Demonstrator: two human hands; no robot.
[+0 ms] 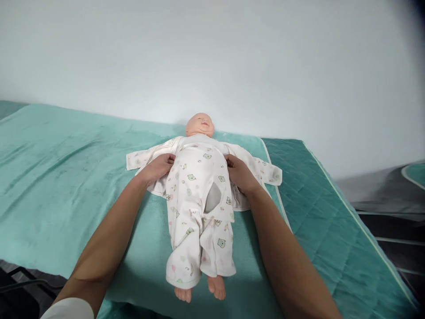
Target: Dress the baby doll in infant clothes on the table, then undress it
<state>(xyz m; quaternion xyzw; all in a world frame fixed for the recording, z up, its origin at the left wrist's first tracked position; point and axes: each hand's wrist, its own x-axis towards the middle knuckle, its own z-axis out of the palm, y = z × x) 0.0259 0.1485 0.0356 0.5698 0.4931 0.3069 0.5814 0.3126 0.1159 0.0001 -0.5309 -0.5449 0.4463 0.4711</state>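
Note:
A baby doll (200, 125) lies on its back, its head by the wall and its bare feet toward me. White patterned baby pants (191, 186) cover it from chest to ankles, with a grey patch of its body showing through the crotch opening. A matching baby shirt (270, 173) is spread open beneath, sleeves out to both sides. My left hand (160, 165) is closed at the left edge of the pants, fingertips partly hidden. On the opposite side my right hand (239, 172) pinches the pants' edge at the same height.
A light green sheet (83, 177) covers the bed under the doll. To the right lies a darker quilted green pad (318, 208). A white wall (212, 57) rises right behind the doll's head. Dark metal bars (29, 281) stand low at the left.

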